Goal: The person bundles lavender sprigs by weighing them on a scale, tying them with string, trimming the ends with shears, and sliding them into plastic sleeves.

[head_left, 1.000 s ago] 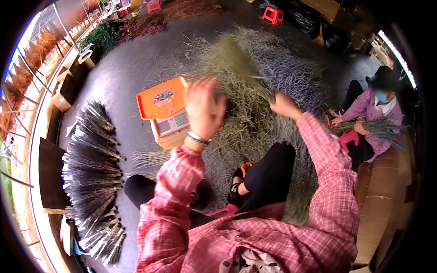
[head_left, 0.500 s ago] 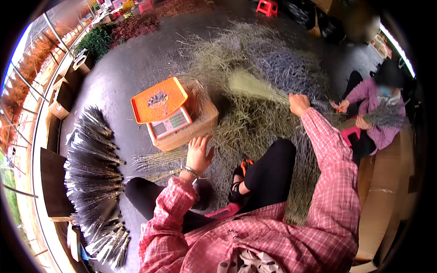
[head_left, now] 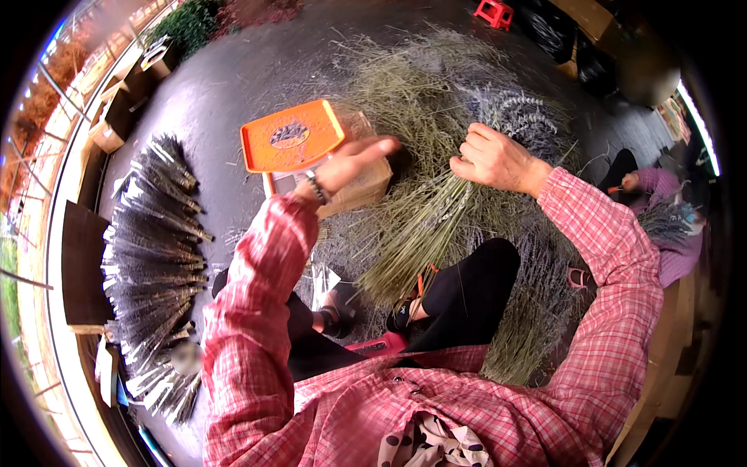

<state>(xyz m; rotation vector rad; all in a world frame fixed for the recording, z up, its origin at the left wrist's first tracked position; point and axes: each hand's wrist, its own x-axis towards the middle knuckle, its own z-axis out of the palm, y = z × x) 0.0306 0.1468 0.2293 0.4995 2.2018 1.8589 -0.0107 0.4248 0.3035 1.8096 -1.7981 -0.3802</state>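
Note:
A bunch of dried lavender (head_left: 433, 233) is gripped in my right hand (head_left: 502, 159), whose fingers are closed round it. Its pale stems slant down to the left, towards my feet, and purple flower heads show beyond the fist. My left hand (head_left: 350, 167) is open, fingers stretched out to the right. It is raised at the near right corner of the weighing scale's orange tray (head_left: 299, 148); I cannot tell whether it touches it. Loose bits lie on that tray. Under the scale stands a cardboard box (head_left: 366, 191), partly hidden by my hand.
A big heap of loose lavender (head_left: 405, 86) spreads over the dark floor ahead. Tied lavender bundles (head_left: 156, 265) lie in a curved row at left. At right sits a co-worker in a purple top (head_left: 669, 268), holding lavender. A red stool (head_left: 493, 13) stands far back.
My right hand has swung the bunch round, so its stems now point down and left instead of away. My left hand has moved forward, up beside the orange tray.

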